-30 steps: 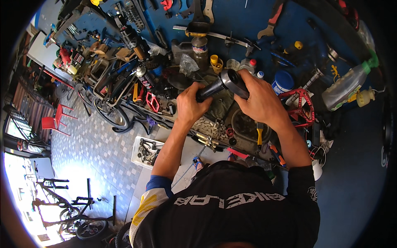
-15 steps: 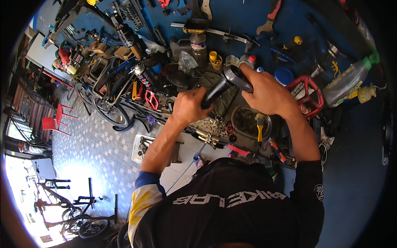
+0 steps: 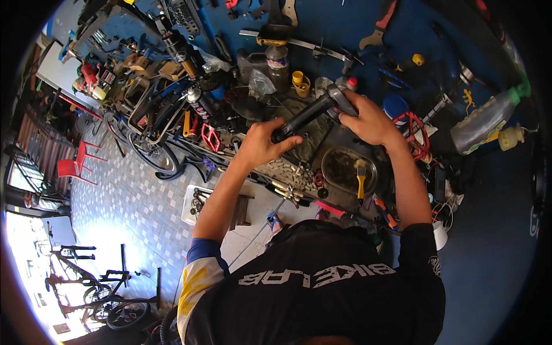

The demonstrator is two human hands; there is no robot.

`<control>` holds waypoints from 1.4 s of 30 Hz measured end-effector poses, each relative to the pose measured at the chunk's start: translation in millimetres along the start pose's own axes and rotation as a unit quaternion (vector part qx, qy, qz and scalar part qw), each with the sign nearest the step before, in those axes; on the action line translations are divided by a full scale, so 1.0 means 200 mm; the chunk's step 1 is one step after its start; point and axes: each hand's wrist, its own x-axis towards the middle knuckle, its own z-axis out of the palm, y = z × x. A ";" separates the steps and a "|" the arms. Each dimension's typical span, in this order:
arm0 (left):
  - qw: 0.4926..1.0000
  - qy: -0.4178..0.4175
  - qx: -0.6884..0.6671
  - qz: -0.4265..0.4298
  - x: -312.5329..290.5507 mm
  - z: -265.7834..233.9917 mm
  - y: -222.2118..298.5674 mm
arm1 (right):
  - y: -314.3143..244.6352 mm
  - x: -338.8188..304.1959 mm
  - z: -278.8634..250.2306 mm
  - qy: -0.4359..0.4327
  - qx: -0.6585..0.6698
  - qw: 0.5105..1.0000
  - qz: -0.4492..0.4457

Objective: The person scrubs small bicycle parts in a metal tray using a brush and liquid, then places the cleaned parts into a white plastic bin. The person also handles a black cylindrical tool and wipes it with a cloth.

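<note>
Above the workbench I hold a black bicycle crank arm with its thick tubular axle (image 3: 307, 115). My right hand (image 3: 371, 121) is closed round the arm at the upper right end. At the lower left end my left hand (image 3: 259, 145) curls its fingers round the axle, its thumb stretched along the near side. Below the right hand lies an oval metal tray (image 3: 333, 183), with a yellow-handled brush (image 3: 361, 181) across it. A dark cloth (image 3: 313, 138) lies beneath the axle.
A red pedal (image 3: 211, 138) lies to the left. Jars, a spray can (image 3: 198, 105) and yellow cups (image 3: 300, 86) crowd the bench's back. A clear bottle (image 3: 483, 123) hangs at the right. Bicycles (image 3: 146, 155) and a red chair (image 3: 72, 167) stand on the tiled floor.
The crank has turned to lie flatter, its axle pointing more sideways. My left thumb has straightened out from the axle, and my right hand has shifted slightly down and right.
</note>
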 end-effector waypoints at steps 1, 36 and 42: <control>0.999 0.011 0.043 -0.025 0.02 0.04 -0.05 | 0.06 -0.01 0.03 0.043 -0.002 0.999 0.005; 0.937 0.204 -0.176 -0.222 -0.85 0.34 -0.37 | 0.61 1.19 1.15 -0.216 0.072 0.967 0.112; 0.942 0.221 -0.225 -0.116 -0.73 0.27 -0.23 | 0.71 1.07 1.15 0.066 -0.146 0.984 -0.073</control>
